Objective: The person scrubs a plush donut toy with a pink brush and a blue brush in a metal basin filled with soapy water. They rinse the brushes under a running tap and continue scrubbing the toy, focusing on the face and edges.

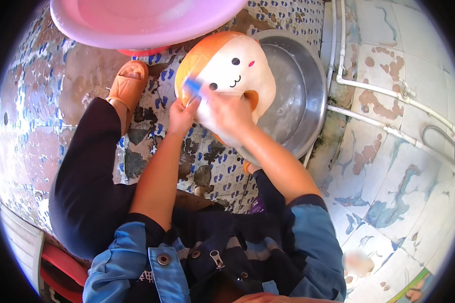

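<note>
A round plush toy (247, 83), white with an orange side and a stitched smiling face, rests partly over the rim of a wide metal basin (316, 96). My left hand (181, 116) is closed on the toy's lower left edge, pinching its fabric. Just beside it, my right hand (228, 113) is closed over the toy's lower part, smeared by motion. From its fingers sticks out a small blue thing (192, 85), like a brush, against the orange fabric; blur hides its exact shape. Greyish water seems to lie in the basin.
A large pink basin (151, 38) stands at the top, above something red (144, 52). White pipes (369, 87) run along the worn tiled wall on the right. My orange slipper (129, 87) is at left on the patterned floor. A red object (63, 265) lies lower left.
</note>
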{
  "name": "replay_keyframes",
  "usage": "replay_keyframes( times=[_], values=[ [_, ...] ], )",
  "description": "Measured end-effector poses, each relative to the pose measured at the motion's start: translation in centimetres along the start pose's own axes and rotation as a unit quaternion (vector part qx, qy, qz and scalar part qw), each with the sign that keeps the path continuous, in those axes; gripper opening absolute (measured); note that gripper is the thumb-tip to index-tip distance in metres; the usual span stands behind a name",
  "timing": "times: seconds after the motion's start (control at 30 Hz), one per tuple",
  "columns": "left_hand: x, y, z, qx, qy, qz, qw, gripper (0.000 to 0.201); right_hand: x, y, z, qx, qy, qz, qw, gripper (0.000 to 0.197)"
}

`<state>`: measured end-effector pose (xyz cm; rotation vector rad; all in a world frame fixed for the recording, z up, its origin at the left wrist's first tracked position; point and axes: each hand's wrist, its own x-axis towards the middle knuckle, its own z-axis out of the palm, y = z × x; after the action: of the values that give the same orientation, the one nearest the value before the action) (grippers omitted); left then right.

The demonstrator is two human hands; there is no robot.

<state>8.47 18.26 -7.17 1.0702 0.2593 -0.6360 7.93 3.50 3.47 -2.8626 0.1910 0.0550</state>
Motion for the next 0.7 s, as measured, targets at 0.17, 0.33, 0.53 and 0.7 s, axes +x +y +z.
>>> replay_keyframes(
  times=[0.17,0.33,0.53,0.7],
  values=[
    [-0.4,1.9,0.9,-0.006,-0.019,-0.029,0.999,0.028,3.3,3.8,-2.2,-0.078,0.026,0.094,0.992,0.037],
    [0.2,0.4,0.6,-0.013,0.013,0.014,1.000,0.028,-0.5,1.8,0.7,0.009,-0.053,-0.014,0.998,0.034],
    [0.1,1.5,0.6,-0.008,-0.024,0.002,1.000,0.028,3.4,5.4,-1.7,-0.025,0.077,0.128,0.988,0.040],
    [0.7,-0.8,-1.7,-0.097,0.018,-0.041,0.994,0.029,-4.0,2.1,1.6,0.012,0.020,-0.130,0.991,0.043]
  ],
)
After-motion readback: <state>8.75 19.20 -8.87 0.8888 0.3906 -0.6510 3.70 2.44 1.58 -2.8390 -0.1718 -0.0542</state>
